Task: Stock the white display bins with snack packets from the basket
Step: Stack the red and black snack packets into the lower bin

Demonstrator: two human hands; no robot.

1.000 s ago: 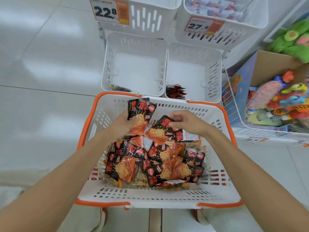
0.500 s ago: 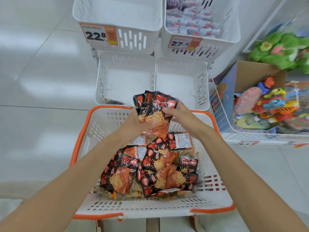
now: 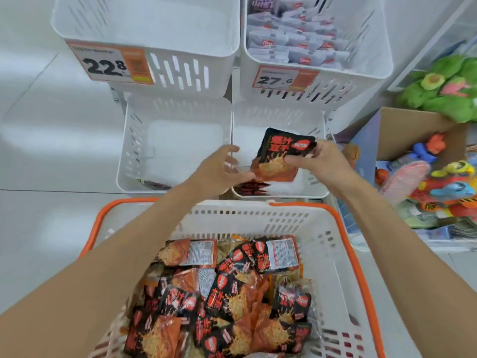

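Open room in lower left bin (image 3: 178, 148); upper bins (image 3: 144, 45) overhanging behind.

held snack packet (image 3: 281, 156): black/orange, tilted over lower right bin (image 3: 313, 188), pinched by right hand (image 3: 316, 161) | stack of packets (image 3: 251, 187) at that bin's front | lower left bin (image 3: 124, 161) nearly bare | basket (image 3: 333, 254): white, orange rim, loose packet pile (image 3: 227, 295)

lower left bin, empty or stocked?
Nearly empty. The lower left bin shows a bare white floor, with only a dark packet lying at its front edge.
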